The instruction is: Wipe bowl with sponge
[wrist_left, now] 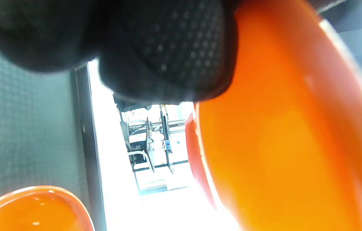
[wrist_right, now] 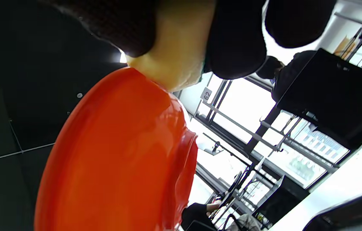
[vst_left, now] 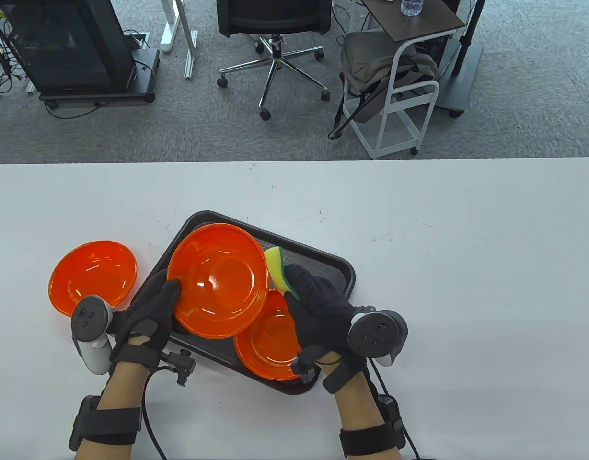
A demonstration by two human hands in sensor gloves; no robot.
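Sponge (vst_left: 278, 270): pinched in right grip (vst_left: 318, 299), touching right rim of bowl (vst_left: 218, 280); left grip (vst_left: 150, 306) holds bowl tilted, cavity leftward of sponge.

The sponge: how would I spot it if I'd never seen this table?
Find the dark tray on the white table. Over it, the right hand holds the sponge against the raised orange bowl's right rim. It is the only yellow-and-green thing among orange bowls.
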